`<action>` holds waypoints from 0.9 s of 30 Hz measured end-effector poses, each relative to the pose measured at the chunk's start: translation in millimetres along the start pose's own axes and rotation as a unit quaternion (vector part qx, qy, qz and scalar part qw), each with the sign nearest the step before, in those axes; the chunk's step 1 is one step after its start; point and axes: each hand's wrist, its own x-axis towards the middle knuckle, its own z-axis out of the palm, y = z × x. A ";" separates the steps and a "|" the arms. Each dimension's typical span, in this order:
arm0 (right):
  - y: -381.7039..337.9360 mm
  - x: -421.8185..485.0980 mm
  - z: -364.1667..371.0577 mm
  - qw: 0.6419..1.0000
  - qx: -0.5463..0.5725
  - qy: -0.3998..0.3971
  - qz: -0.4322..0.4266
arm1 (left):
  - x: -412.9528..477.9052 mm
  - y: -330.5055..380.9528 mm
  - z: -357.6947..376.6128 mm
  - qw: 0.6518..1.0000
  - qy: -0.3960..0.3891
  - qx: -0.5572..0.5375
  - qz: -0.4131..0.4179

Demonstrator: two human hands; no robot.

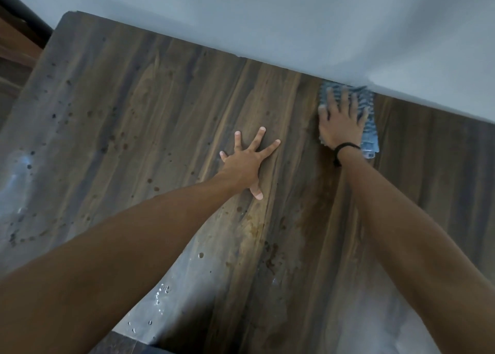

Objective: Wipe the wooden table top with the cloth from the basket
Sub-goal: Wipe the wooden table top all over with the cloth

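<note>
Two hands of mine are down on the wooden table top (134, 118), a dark brown slab with long streaks of lighter grain running away from me. Its far edge sits flush against a plain pale grey-blue wall (267, 18), and past the far left corner I can make out a strip of reddish-brown wood, too dim to name. Dark spots (67, 112) are scattered over the left part of the board, a cluster of water droplets (163, 292) shines near the edge closest to me, and a darker, damp-looking band (318, 214) runs along the grain beside my right forearm. Pale glare lies over the left side and the near right corner. My left hand (245, 163) is planted near the middle of the table, palm down, its fingers (237, 142) splayed wide and straight, touching bare wood and holding nothing. My right hand (338, 123), with a black band (344, 147) round the wrist, lies flat on the blue ribbed cloth (371, 136); its fingers (345, 99) are stretched out and slightly fanned, pressing the cloth onto the table rather than gripping it. That cloth sits at the far edge, touching the wall, well right of my left hand.
</note>
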 end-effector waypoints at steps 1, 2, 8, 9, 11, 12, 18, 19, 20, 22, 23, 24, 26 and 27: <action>2.0 -13.1 5.8 0.998 -0.029 -0.003 -0.058 | 0.3 -0.2 0.7 1.000 0.001 0.000 0.000; 8.3 -23.5 8.1 0.994 -0.038 -0.007 -0.100 | 0.3 -0.3 1.2 1.000 0.002 -0.002 0.001; 11.9 -85.4 24.2 0.999 -0.002 0.024 0.021 | -1.5 -0.4 1.9 1.000 0.008 -0.007 -0.001; 11.0 -101.8 30.1 0.999 -0.026 0.017 -0.032 | -1.7 0.5 1.8 1.000 0.008 -0.005 -0.001; 21.0 -118.1 34.1 0.997 -0.029 0.019 -0.069 | -1.3 1.1 2.2 1.000 0.010 -0.007 0.000; 24.8 -119.9 33.6 0.999 -0.016 0.028 -0.026 | -1.1 1.1 2.0 1.000 0.008 -0.009 -0.001; 2.2 -159.6 57.6 0.997 -0.034 0.027 -0.063 | -2.1 0.9 4.2 1.000 0.009 -0.011 0.000; 7.2 -163.3 57.1 0.998 -0.026 0.034 -0.048 | -2.0 -0.3 3.5 1.000 0.009 -0.013 0.000; 9.8 -167.8 57.1 0.999 -0.001 0.042 0.008 | -2.4 -0.8 2.9 1.000 0.005 -0.014 -0.002; 0.8 -187.8 62.6 0.995 0.027 0.043 0.086 | -3.6 -0.7 2.7 1.000 0.004 -0.011 -0.003; -6.0 -206.4 69.9 0.998 0.005 0.035 0.058 | -5.0 0.0 2.9 1.000 0.006 -0.006 -0.003; -8.7 -225.9 75.9 1.000 -0.025 0.018 -0.002 | -6.1 0.9 2.5 1.000 0.006 -0.003 0.000; -0.8 -249.6 79.0 0.996 -0.042 0.006 -0.078 | -6.4 0.1 1.5 1.000 0.009 -0.007 0.007; 3.1 -253.3 79.8 0.998 -0.039 0.018 -0.053 | -6.7 -0.4 1.8 1.000 0.009 -0.011 0.009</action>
